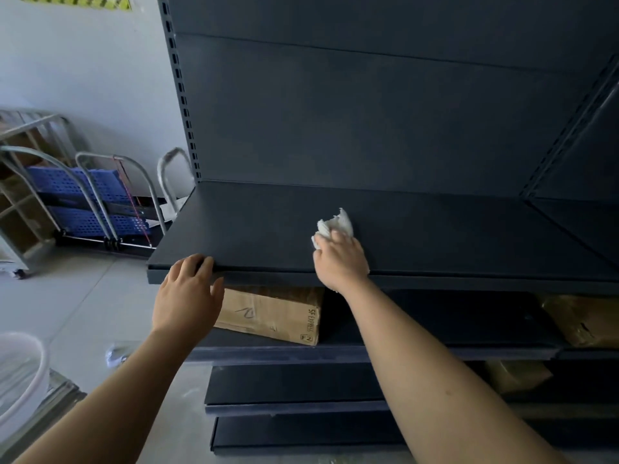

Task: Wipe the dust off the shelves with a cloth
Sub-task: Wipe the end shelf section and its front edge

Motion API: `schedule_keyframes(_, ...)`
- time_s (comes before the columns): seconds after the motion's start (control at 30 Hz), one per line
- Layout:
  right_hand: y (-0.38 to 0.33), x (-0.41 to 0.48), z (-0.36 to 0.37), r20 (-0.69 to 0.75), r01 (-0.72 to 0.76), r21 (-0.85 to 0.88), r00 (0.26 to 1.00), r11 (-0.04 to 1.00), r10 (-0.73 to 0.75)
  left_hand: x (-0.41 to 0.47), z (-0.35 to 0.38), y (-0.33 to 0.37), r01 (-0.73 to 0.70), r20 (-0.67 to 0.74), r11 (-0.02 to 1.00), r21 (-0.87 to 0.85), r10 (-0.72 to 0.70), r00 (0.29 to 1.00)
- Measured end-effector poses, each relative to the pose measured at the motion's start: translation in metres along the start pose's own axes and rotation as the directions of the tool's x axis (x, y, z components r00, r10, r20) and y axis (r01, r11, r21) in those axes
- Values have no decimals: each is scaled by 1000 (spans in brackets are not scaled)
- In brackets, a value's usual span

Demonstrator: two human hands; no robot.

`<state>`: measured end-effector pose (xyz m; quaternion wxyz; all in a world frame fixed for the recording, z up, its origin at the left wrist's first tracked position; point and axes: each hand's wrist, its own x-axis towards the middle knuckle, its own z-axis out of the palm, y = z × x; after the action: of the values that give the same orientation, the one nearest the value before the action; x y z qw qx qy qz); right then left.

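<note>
Item one: we are pressing a crumpled white cloth [335, 226] onto the dark shelf [268, 222], midway along and near its front edge, our right hand [341, 259] clutching it with curled fingers. Item two: our left hand [187, 289] is gripping the shelf's front lip, fingers over the top, thumb below. Item three: a cardboard box [274, 313] is sitting on the level beneath.

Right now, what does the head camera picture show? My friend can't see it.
A person's right grip holds a crumpled white cloth against a dark shelf. The left grip holds the shelf's front edge, and a cardboard box sits on the shelf below.
</note>
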<state>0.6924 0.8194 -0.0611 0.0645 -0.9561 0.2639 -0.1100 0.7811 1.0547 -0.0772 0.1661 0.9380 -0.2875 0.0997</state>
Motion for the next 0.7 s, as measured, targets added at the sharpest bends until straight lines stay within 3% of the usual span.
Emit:
schedule_keyframes(0.2, -55, 4, 9, -44, 252, 154, 968, 955, -248, -6, 0, -22, -22, -16, 1000, -18, 22, 1000)
schedule_keyframes(0.33, -63, -2, 8, -1, 208, 323, 976, 923, -220, -10, -4, -22, -7, 11, 1000, 7, 7, 1000)
schedule_keyframes(0.5, -51, -21, -3, 32, 279, 550, 935, 787, -354, -17, -10, -16, 49, 80, 998, 27, -51, 996)
schedule_keyframes(0.6, -48, -27, -8, 13, 297, 645, 917, 704, -399, -23, -17, -6, 100, 102, 993, -63, -93, 990)
schedule_keyframes(0.7, -55, -36, -11, 22, 353, 646, 878, 677, -479, -29, -27, 3, 36, 109, 986, -164, -18, 994)
